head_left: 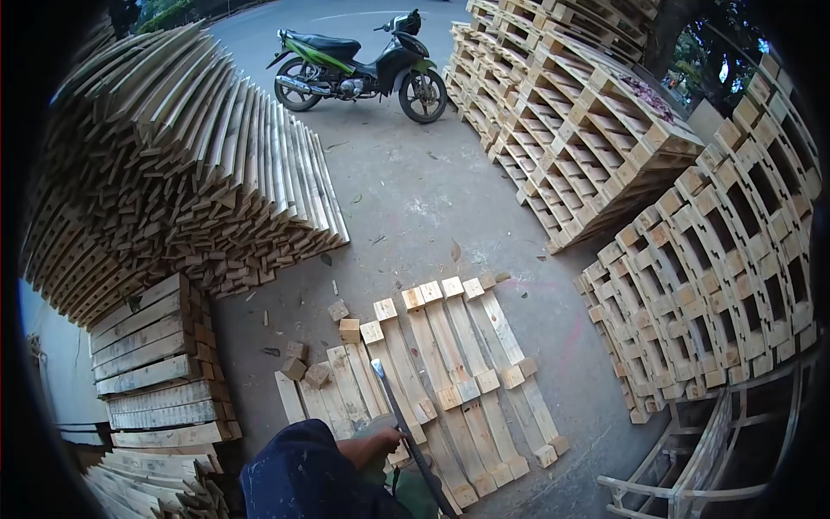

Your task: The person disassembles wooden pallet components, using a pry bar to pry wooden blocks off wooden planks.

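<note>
My left hand [388,440], below a dark blue sleeve [294,471], is closed around a long dark metal pry bar [399,405]. The bar's shiny flat end points away from me over the planks, and its other end runs out at the bottom of the view. Under it, wooden planks [435,350] lie side by side on the ground, several with square wooden blocks [449,397] at their ends and middles. Loose wooden blocks [317,374] sit at the left of the planks. My right hand does not show.
Stacked pallets [596,130] rise at the right, with leaning pallets [692,259] nearer. A high pile of boards [216,130] stands at the left, above a lower slatted stack [147,342]. A motorbike [359,69] is parked ahead. A metal frame [683,471] stands at lower right.
</note>
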A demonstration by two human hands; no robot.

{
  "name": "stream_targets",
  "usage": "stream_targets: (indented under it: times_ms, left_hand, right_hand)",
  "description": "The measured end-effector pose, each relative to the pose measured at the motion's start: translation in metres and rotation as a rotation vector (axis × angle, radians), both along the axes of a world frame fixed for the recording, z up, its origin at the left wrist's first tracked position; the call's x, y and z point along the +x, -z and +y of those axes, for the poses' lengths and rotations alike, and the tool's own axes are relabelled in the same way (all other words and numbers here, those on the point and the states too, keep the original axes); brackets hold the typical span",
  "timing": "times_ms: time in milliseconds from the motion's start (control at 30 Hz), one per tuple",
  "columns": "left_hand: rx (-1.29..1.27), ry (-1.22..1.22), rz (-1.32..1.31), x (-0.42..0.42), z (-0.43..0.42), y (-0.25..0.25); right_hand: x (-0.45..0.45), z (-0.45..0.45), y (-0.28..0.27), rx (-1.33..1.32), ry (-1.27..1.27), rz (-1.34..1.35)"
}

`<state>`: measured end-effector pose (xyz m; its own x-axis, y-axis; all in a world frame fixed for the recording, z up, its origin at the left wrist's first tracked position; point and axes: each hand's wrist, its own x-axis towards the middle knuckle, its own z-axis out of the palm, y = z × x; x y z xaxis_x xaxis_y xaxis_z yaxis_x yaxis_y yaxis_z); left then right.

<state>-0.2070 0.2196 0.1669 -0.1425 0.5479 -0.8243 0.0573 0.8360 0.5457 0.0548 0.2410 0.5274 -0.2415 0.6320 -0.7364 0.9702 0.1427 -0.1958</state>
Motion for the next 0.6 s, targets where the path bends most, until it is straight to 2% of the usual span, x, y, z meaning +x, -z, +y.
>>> stream_targets:
  times_ms: [67,100,167,233,300,433,533,600]
  left_hand:
    - [-0.017,-0.207,-0.019,-0.036,0.002,-0.041]
    - [-0.105,-0.527,-0.128,-0.069,0.009,-0.074]
    - [0.001,-0.576,0.015,-0.114,0.004,-0.104]
    - [0.049,-0.829,-0.36,-0.166,-0.014,-0.043]
    - [0.112,-1.001,-0.096,-0.183,-0.018,-0.114]
    - [0.104,-1.212,-0.016,-0.198,-0.049,-0.132]
    - [0.04,-1.252,0.064,-0.177,-0.078,-0.111]
    - [0.057,-1.459,-0.328,-0.151,-0.105,-0.076]
  right_hand:
    - [-0.027,0.014,-0.026,0.193,-0.042,0.048]
    - [-0.042,0.018,-0.039,0.283,-0.057,0.072]
    - [-0.085,0.038,-0.075,0.286,-0.12,-0.069]
    - [-0.091,0.049,-0.071,0.286,-0.148,-0.024]
    - [-0.097,0.058,-0.076,0.277,-0.141,0.014]
    - [-0.087,0.075,-0.077,0.229,-0.221,0.102]
    - [-0.067,0.084,-0.078,0.21,-0.264,0.112]
    - [-0.046,0.087,-0.073,0.194,-0.27,0.12]
